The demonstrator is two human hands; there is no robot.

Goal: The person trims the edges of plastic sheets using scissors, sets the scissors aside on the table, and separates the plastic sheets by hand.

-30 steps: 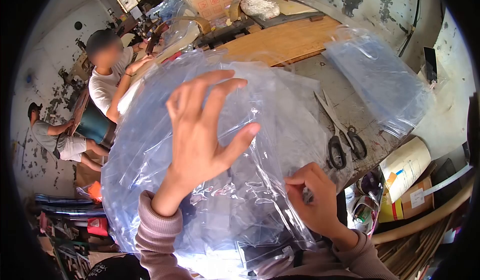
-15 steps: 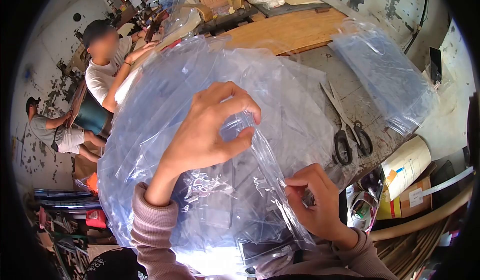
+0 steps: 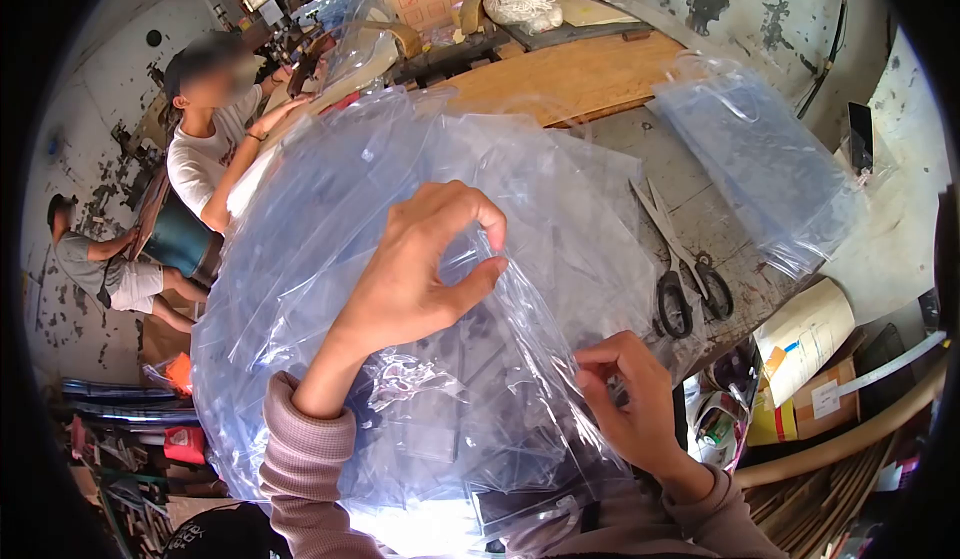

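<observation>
A folded edge of clear plastic sheet (image 3: 537, 331) runs slantwise between my two hands. My left hand (image 3: 415, 274) pinches its upper end, with thumb and forefinger nearly together. Lower and to the right, my right hand (image 3: 636, 404) pinches the same edge between thumb and fingers. Beneath and around them spreads a large heap of clear, bluish plastic pieces (image 3: 290, 259), reaching down over my lap. Black-handled scissors (image 3: 682, 261) lie on the table right of the heap, blades apart.
Flat clear plastic bags (image 3: 755, 159) lie stacked at the table's right, near a phone (image 3: 859, 139). A wooden board (image 3: 570, 74) and white string (image 3: 522, 4) are at the back. One person (image 3: 205, 149) works at the left; another (image 3: 100, 259) sits farther off. Cardboard (image 3: 825, 399) stands lower right.
My left thumb and forefinger have drawn closer together on the plastic edge. My right hand keeps its pinch. The view has shifted slightly.
</observation>
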